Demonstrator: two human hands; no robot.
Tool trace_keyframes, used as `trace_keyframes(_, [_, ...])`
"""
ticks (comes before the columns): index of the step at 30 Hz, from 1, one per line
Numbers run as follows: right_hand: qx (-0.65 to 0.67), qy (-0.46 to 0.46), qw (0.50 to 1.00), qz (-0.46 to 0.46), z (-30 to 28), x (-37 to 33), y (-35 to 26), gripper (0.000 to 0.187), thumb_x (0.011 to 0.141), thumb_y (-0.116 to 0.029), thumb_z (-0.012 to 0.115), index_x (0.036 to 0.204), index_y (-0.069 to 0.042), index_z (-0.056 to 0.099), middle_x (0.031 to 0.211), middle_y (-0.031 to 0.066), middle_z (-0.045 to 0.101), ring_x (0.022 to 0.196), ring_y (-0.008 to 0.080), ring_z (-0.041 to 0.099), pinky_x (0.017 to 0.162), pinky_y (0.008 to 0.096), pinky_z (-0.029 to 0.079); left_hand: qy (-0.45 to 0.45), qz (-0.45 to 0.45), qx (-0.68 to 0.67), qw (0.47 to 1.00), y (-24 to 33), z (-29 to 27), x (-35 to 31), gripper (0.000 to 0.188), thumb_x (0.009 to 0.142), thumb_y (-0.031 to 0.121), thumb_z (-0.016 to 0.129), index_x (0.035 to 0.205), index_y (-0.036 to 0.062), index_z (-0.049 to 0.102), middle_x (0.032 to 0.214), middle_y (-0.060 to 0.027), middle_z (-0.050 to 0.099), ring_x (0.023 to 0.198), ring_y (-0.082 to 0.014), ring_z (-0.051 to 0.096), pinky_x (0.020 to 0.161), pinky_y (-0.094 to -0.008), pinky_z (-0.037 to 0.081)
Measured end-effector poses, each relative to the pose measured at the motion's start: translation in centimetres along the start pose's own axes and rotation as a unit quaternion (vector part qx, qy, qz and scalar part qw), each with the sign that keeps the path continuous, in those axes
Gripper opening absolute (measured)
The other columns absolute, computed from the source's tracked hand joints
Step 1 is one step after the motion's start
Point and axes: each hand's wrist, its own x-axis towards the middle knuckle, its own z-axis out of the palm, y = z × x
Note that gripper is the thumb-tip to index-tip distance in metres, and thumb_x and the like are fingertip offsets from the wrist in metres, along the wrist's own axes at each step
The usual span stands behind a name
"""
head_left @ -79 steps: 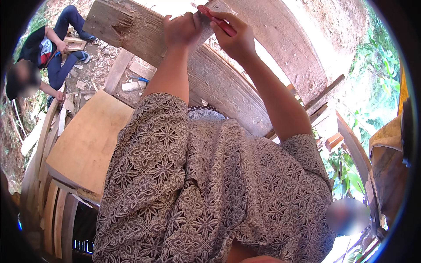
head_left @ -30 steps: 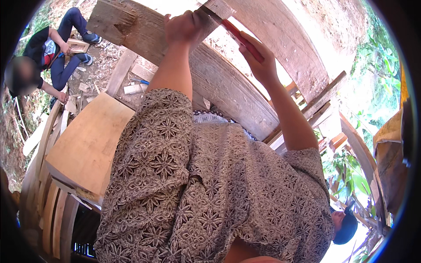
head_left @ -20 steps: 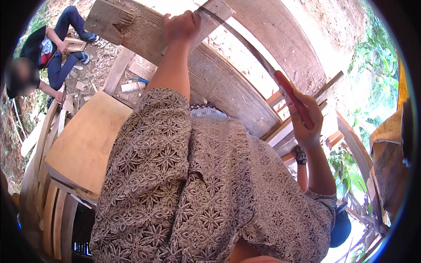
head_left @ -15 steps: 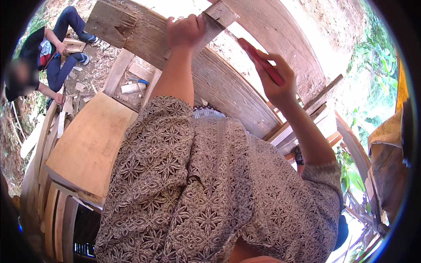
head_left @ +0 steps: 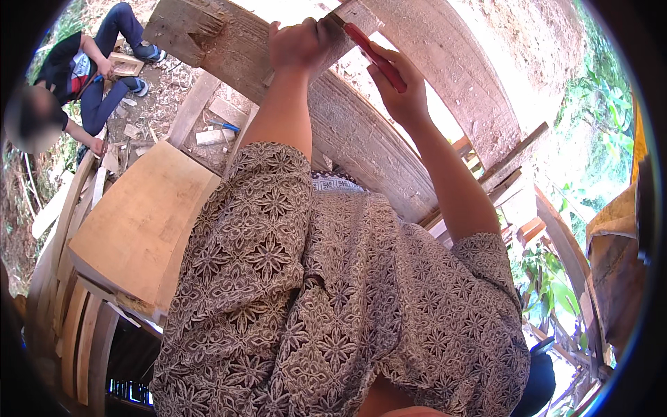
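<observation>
My right hand [head_left: 406, 87] is closed round the red handle of a hand saw [head_left: 358, 38]. Its narrow blade runs forward past the fingers of my left hand [head_left: 299, 47], against a short wooden board [head_left: 361, 15]. That left hand is closed on the board, pressing it over a thick weathered plank [head_left: 240, 42]. My left fingertips and the contact between blade and wood are partly hidden.
Leftward stands a smooth pale wooden block [head_left: 142, 222] beside curved wooden slats [head_left: 83, 347]. A person [head_left: 104, 76] sits at the far left among offcuts and shavings, near a blue-handled tool [head_left: 224, 125]. A wide curved board [head_left: 445, 62] lies ahead.
My right hand has pushed the saw forward and to the left, bringing its handle close to the board. My left hand keeps its hold. The view has shifted slightly.
</observation>
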Motion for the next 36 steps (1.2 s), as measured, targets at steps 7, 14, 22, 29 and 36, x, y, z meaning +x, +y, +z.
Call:
trace_keyframes(7, [-0.131, -0.033, 0.989, 0.066, -11.6, -12.8, -3.6, 0.032, 0.099, -0.004, 0.068, 0.13, -0.003, 0.064, 0.116, 0.0096, 0.071, 0.103, 0.0129, 0.068, 0.087, 0.0257, 0.054, 0.045, 0.021, -0.009, 0.999, -1.4, 2.7, 0.1, 0.053, 0.104, 0.04, 0.031, 0.097, 0.0094, 0.074, 0.086, -0.0163, 0.076, 0.088, -0.0341, 0.074, 0.115, -0.0532, 0.033])
trace_keyframes(14, [-0.078, -0.047, 0.993, 0.078, -11.5, -9.1, -11.0, 0.031, 0.096, 0.006, 0.063, 0.126, -0.003, 0.062, 0.119, 0.0132, 0.072, 0.111, 0.0165, 0.069, 0.091, 0.0303, 0.054, 0.016, 0.01, 0.0, 1.0, -0.5, 0.5, 0.2, 0.051, 0.104, 0.039, 0.034, 0.093, 0.0092, 0.074, 0.082, -0.016, 0.076, 0.083, -0.0335, 0.074, 0.112, -0.0528, 0.036])
trace_keyframes(22, [-0.152, 0.061, 0.984, 0.07, 3.8, 3.8, 8.8, 0.025, 0.096, -0.01, 0.069, 0.12, -0.003, 0.067, 0.102, 0.0199, 0.075, 0.093, 0.0228, 0.074, 0.082, 0.0332, 0.057, 0.092, 0.03, -0.045, 0.994, 0.1, 2.1, 0.4, 0.043, 0.099, 0.033, 0.043, 0.086, 0.0071, 0.075, 0.073, -0.0169, 0.074, 0.073, -0.0319, 0.074, 0.105, -0.0523, 0.042])
trace_keyframes(29, [-0.016, 0.053, 0.983, 0.174, -1.0, -4.4, 2.0, 0.027, 0.099, -0.014, 0.071, 0.122, -0.001, 0.069, 0.111, 0.0089, 0.074, 0.1, 0.0114, 0.066, 0.089, 0.0245, 0.051, 0.005, 0.005, -0.047, 0.999, 0.0, 0.0, 0.0, 0.054, 0.105, 0.03, 0.028, 0.094, 0.0016, 0.072, 0.08, -0.0183, 0.073, 0.083, -0.0373, 0.07, 0.11, -0.0534, 0.037])
trace_keyframes(36, [-0.007, 0.126, 0.957, 0.26, -3.4, -11.7, 0.2, 0.023, 0.098, -0.005, 0.066, 0.121, 0.0, 0.067, 0.124, 0.0124, 0.069, 0.12, 0.0176, 0.064, 0.107, 0.0345, 0.051, 0.025, 0.02, -0.07, 0.997, 0.2, -0.5, 0.6, 0.043, 0.104, 0.031, 0.038, 0.1, 0.0054, 0.072, 0.091, -0.0154, 0.075, 0.092, -0.0307, 0.071, 0.115, -0.0535, 0.032])
